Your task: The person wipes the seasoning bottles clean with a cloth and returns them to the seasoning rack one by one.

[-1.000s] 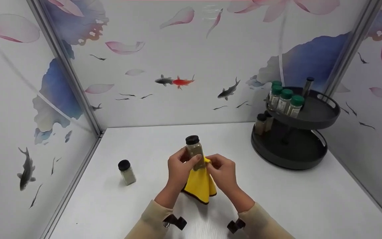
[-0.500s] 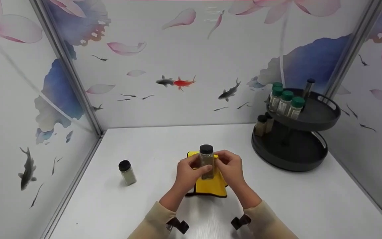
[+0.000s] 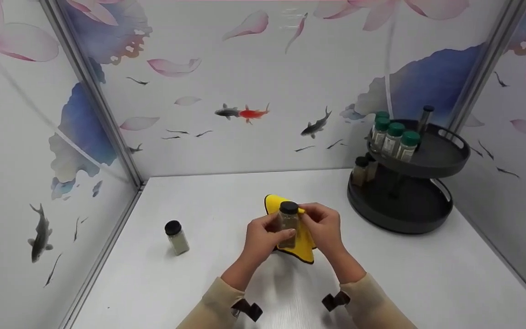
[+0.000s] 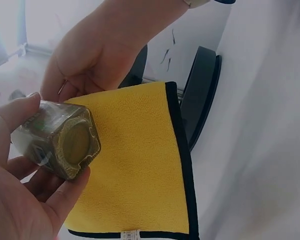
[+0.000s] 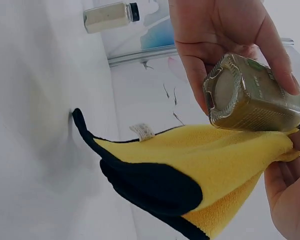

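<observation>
My left hand (image 3: pixel 261 237) grips a square glass spice jar (image 3: pixel 287 224) with a black lid and brownish powder inside. In the left wrist view the base of the jar (image 4: pixel 75 142) faces the camera, with thumb and fingers around its sides. My right hand (image 3: pixel 326 225) pinches a yellow cloth (image 3: pixel 306 237) with black edging close beside the jar. The cloth (image 5: pixel 205 152) hangs in folds from those fingers in the right wrist view, right at the jar's side. Part of the cloth is hidden behind the jar.
Another black-lidded jar (image 3: pixel 177 237) with pale powder stands on the white table (image 3: pixel 217 196) to the left. A black two-tier rack (image 3: pixel 404 224) at the right holds several green-lidded jars (image 3: pixel 394 137) above and black-lidded jars (image 3: pixel 360 171) below. Printed panels enclose the table.
Both hands have shifted to the right and slightly down with the jar and cloth. The jar went from tilted to nearly upright, and the cloth has swung and changed its folds.
</observation>
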`<action>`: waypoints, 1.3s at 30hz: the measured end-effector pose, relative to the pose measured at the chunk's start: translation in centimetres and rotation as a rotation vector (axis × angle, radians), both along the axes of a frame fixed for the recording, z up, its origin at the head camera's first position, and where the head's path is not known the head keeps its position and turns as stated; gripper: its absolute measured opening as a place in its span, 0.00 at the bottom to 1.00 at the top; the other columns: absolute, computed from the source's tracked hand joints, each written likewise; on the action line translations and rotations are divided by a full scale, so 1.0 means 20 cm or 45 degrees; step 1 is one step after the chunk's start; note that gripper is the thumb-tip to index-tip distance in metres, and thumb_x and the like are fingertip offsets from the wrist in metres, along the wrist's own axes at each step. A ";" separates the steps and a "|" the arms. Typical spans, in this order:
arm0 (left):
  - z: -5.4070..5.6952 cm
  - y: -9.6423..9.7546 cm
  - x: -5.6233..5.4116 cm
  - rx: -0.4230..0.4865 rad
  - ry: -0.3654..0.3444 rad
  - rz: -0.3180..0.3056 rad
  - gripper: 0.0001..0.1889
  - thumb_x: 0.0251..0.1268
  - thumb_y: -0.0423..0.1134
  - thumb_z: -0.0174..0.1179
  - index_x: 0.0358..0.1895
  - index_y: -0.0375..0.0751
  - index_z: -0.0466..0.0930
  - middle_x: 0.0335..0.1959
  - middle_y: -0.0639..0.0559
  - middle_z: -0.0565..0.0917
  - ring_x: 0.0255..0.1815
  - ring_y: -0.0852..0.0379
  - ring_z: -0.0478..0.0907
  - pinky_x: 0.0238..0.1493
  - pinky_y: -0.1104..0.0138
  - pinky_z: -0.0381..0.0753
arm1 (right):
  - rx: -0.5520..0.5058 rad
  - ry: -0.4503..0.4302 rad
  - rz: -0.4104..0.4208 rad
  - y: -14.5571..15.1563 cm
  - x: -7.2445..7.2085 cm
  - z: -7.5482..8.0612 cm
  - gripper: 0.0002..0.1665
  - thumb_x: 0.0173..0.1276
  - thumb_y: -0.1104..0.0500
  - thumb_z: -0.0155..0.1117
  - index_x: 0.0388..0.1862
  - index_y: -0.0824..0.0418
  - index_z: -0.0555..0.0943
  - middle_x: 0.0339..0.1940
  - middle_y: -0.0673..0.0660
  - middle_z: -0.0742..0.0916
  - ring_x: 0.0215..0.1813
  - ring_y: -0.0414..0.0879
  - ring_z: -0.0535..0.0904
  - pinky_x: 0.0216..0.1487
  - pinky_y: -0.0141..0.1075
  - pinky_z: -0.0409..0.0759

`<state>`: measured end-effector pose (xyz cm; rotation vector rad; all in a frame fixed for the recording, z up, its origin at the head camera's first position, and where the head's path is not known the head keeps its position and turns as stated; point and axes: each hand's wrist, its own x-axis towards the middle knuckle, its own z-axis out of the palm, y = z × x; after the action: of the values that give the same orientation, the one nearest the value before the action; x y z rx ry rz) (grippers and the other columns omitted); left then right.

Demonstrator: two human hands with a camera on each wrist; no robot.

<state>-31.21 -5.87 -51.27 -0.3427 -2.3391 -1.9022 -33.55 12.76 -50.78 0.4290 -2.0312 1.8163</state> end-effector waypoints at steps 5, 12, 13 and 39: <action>0.00 0.00 -0.01 0.012 -0.004 0.038 0.20 0.62 0.50 0.78 0.56 0.52 0.90 0.43 0.54 0.89 0.43 0.54 0.82 0.49 0.64 0.89 | 0.073 0.114 -0.058 0.00 0.01 0.01 0.09 0.70 0.69 0.72 0.44 0.60 0.93 0.37 0.57 0.93 0.31 0.41 0.81 0.36 0.27 0.84; 0.00 0.00 -0.03 0.020 -0.051 0.109 0.20 0.63 0.49 0.77 0.56 0.48 0.90 0.46 0.52 0.91 0.46 0.55 0.86 0.50 0.61 0.91 | 0.267 0.350 -0.091 -0.01 0.06 0.03 0.12 0.66 0.72 0.73 0.44 0.59 0.93 0.36 0.55 0.94 0.35 0.39 0.85 0.43 0.25 0.87; 0.00 0.00 -0.03 0.012 -0.056 0.121 0.20 0.63 0.49 0.77 0.56 0.48 0.90 0.46 0.52 0.91 0.46 0.55 0.86 0.50 0.61 0.91 | 0.290 0.377 -0.095 -0.01 0.06 0.03 0.12 0.66 0.72 0.73 0.44 0.59 0.93 0.35 0.54 0.94 0.35 0.39 0.85 0.43 0.25 0.87; 0.01 -0.11 -0.05 -0.085 0.011 -0.172 0.14 0.64 0.44 0.77 0.51 0.51 0.89 0.40 0.52 0.83 0.43 0.53 0.78 0.47 0.66 0.82 | 0.195 0.041 -0.013 -0.01 -0.01 -0.01 0.08 0.72 0.66 0.71 0.43 0.55 0.92 0.34 0.51 0.91 0.29 0.43 0.78 0.35 0.28 0.82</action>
<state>-32.28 -8.00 -51.10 -0.5273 -2.4355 -1.8776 -33.69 12.58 -50.90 0.4869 -2.1539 1.6433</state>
